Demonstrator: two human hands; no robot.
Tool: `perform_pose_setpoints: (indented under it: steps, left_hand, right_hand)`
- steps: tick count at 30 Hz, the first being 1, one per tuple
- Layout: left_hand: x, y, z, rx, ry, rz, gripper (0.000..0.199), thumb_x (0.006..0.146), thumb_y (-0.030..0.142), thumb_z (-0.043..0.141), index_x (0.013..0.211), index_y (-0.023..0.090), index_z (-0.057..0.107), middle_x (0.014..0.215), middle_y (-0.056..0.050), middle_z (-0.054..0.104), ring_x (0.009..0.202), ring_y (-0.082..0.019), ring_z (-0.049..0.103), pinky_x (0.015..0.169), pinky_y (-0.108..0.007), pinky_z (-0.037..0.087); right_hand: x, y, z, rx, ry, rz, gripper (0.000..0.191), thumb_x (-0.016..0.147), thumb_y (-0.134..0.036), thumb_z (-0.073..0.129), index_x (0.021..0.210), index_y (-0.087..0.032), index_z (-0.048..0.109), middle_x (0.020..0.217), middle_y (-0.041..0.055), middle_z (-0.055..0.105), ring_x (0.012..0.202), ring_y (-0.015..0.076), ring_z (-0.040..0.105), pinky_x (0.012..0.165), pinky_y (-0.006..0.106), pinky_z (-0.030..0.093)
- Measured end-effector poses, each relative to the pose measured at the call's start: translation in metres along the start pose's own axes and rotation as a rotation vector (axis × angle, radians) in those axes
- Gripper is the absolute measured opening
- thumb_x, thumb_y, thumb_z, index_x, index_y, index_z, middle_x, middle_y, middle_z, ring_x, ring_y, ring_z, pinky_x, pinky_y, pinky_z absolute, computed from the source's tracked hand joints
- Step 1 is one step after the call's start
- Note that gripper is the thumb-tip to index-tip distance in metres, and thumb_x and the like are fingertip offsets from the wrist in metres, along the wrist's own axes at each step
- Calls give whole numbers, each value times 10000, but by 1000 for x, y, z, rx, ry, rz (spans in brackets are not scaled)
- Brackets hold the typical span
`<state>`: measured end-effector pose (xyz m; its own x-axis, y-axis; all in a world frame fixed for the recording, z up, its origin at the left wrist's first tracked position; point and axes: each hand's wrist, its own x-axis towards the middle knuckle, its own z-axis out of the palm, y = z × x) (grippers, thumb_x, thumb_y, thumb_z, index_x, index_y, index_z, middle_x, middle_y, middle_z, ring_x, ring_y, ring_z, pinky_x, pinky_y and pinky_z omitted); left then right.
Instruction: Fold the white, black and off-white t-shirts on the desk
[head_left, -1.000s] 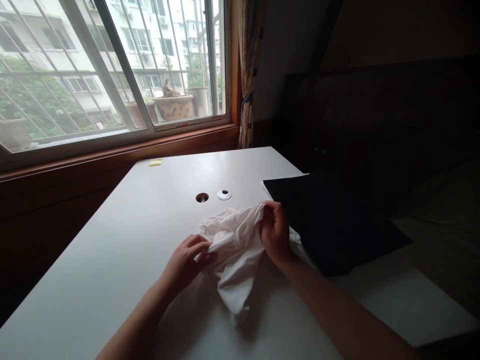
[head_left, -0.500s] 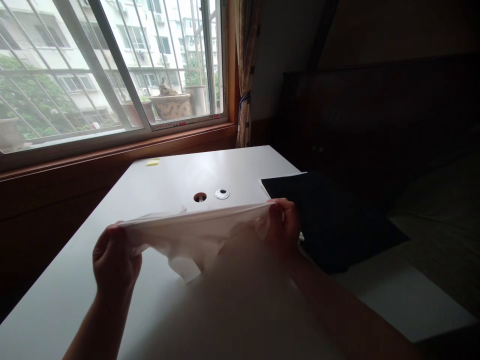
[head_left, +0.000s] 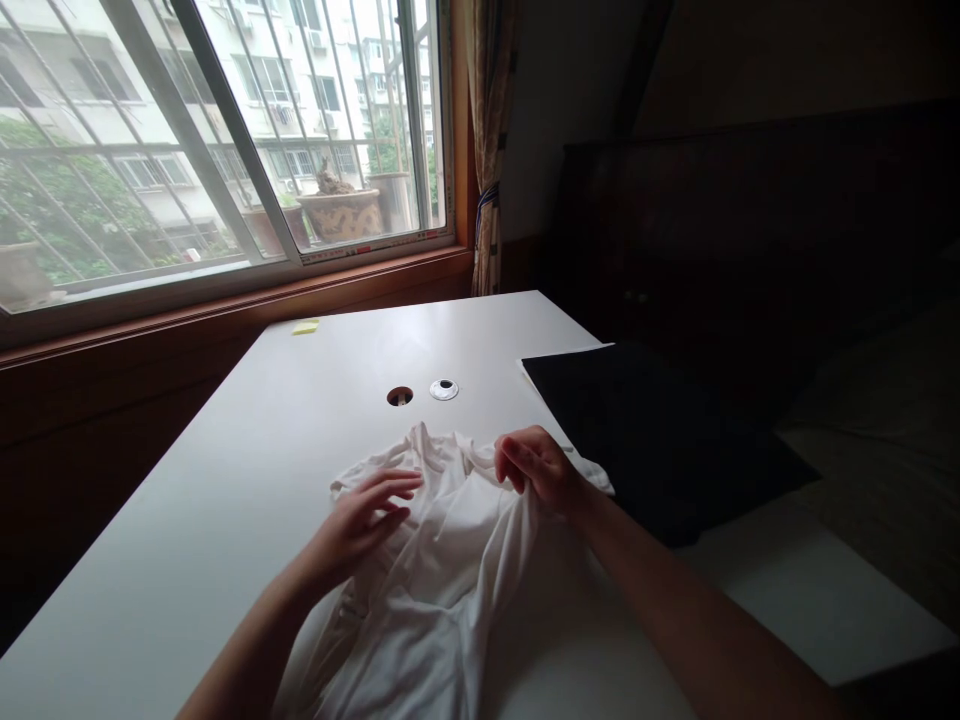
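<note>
A crumpled white garment (head_left: 439, 580) lies in folds on the white table (head_left: 187, 480), reaching toward me to the bottom edge of the view. Its exact kind does not show through the folds. My left hand (head_left: 375, 510) is over its left part, fingers stretched and apart, holding nothing. Whether those fingers touch the fabric is hard to tell. At the garment's far right, my right hand (head_left: 541, 468) is closed with curled fingers, and a fold of the fabric hangs from under it.
Flat black cloth (head_left: 675, 440) covers the table's right side. Farther back are a round hole (head_left: 400, 396), a silver ring-shaped fitting (head_left: 444, 389) and a yellow paper note (head_left: 306, 327). Beyond the table stand a barred window (head_left: 225, 130) and a tied curtain (head_left: 489, 190).
The garment, stretched taut between both closed hands before, now lies bunched on the table. My left hand has let go and moved right; my right hand has shifted slightly left and lower.
</note>
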<state>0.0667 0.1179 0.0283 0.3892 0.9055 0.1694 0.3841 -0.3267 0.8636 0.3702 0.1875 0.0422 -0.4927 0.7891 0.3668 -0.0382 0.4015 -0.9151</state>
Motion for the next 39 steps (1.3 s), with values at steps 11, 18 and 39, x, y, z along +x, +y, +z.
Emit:
perform_pose_setpoints:
  steps: [11,18,39]
  left_hand:
    - [1,-20,8,708,21,-22,233,943,210,516,1053,266,714,1062,-60,707,786,-206,687,688,-311,518]
    - [-10,0,-28,512,858,-3,136,843,268,636,976,237,643,850,12,651,676,-159,613,627,-273,485]
    - [2,-16,19,721,17,173,862,810,270,789,1555,306,357,1431,-109,604,1240,-334,589,1056,-518,487]
  right_hand:
    - [3,-2,-9,-9,572,-183,528,999,-539,528,576,-228,588,474,-38,364,474,137,351,514,310,272]
    - [3,-2,-16,20,807,-224,476,987,-466,533,566,-243,524,504,-33,374,483,142,340,510,317,282]
    - [3,30,53,-663,-228,-70,91,903,-164,693,960,-221,735,933,19,703,800,156,650,763,266,521]
